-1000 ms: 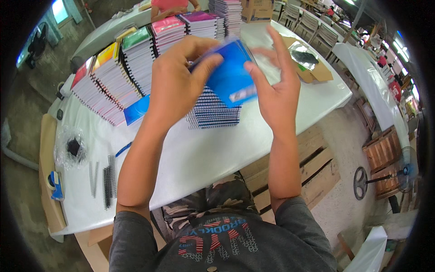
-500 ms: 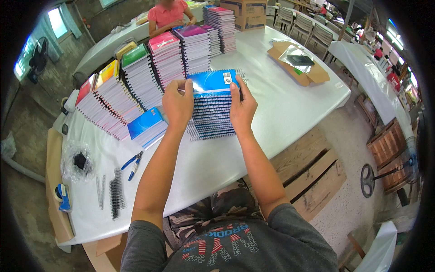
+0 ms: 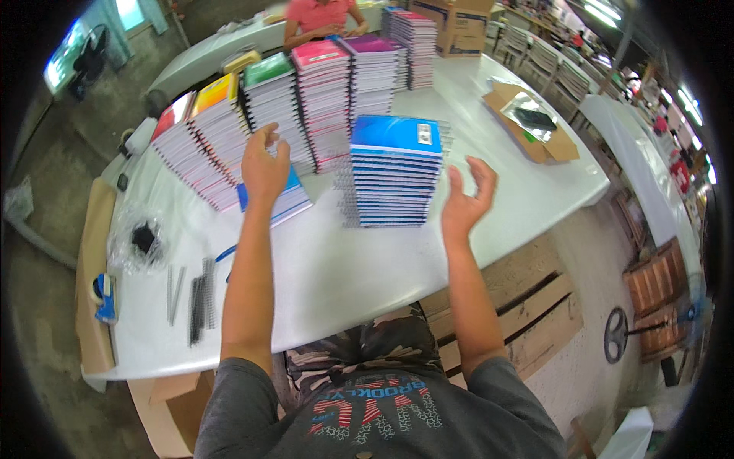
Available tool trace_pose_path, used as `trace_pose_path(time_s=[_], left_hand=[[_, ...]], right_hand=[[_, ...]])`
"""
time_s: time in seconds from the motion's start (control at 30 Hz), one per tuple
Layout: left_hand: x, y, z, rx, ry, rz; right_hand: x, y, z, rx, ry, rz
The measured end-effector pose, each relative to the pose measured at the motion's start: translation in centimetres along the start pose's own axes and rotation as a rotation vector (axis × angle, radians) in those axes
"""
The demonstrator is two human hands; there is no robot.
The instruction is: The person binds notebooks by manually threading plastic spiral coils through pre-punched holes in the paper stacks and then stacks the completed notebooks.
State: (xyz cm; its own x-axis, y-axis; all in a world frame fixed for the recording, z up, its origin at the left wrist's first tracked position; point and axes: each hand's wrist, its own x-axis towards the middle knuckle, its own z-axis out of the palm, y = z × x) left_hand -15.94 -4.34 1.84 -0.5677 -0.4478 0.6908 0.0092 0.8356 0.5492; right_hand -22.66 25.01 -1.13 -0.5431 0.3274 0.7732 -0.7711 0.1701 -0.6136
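Tall blue-covered spiral notebook stack [image 3: 394,172] stands between open hands.

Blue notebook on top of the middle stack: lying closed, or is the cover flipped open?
Closed. The blue notebook lies flat, cover down, squared on its stack; neither hand touches it.

A white table [image 3: 344,275] stands on a grey concrete floor [image 3: 46,321]. Wooden pallets [image 3: 527,321] lie beside it. Ceiling lights [image 3: 604,14] glow far right.
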Motion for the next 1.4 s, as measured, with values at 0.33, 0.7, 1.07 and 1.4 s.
trace_pose_path(time_s=[0.33, 0.7, 1.07, 1.4], left_hand=[[-10.9, -1.9, -7.7, 0.362, -0.335, 0.045], [-19.0, 2.9, -10.0, -0.374, -0.098, -0.568], [-22.5, 0.3, -6.3, -0.669, -0.249, -0.801], [-23.8, 0.0, -8.9, -0.429, -0.276, -0.514]], right_hand=[[-12.1, -5.2, -0.9, 0.264, -0.74, 0.442], [-16.2, -6.5, 0.1, 0.375, -1.079, 0.695], [-15.9, -4.6, 1.1, 0.54, -1.301, 0.757], [-15.7, -6.1, 1.3, 0.614, -1.303, 0.681]])
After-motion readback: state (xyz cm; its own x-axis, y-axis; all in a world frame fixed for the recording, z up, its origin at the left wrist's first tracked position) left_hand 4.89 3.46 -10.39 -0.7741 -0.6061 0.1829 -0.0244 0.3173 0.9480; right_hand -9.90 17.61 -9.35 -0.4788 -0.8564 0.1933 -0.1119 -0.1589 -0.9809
